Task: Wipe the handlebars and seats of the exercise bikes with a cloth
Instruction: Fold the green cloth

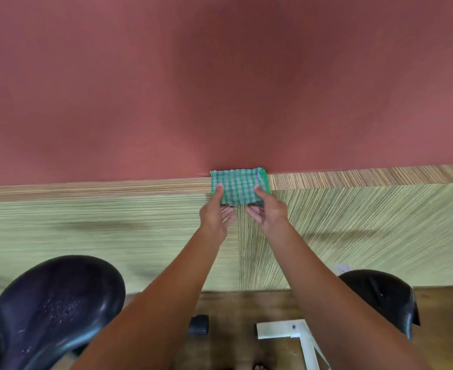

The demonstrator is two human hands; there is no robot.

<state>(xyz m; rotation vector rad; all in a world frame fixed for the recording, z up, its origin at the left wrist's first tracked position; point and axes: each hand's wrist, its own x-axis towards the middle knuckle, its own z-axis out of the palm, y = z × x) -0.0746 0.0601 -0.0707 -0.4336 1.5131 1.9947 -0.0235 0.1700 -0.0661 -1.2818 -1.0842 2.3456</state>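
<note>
Lifting the folded cloth cleanly is, we judge, the step in hand, since neither the left seat [57, 303] at 7 o'clock nor the right seat [380, 295] at 4 o'clock is being touched. Our left hand [216, 214] and right hand [269, 213] each pinch the near edge of the green checked cloth [240, 186], thumb on top and fingers beneath. We would do well to raise both sides together so the folds hold, then carry it to the left seat, which shows pale specks. The cloth lies just above centre, against the red wall [220, 76] that fills everything from 9 through 12 to 3 o'clock. Below it comes striped wood panelling [86, 231], topped by the narrow ledge [353, 177] bearing the cloth. A wooden floor [233, 308] and a white frame [281, 329] show at 6 o'clock.
</note>
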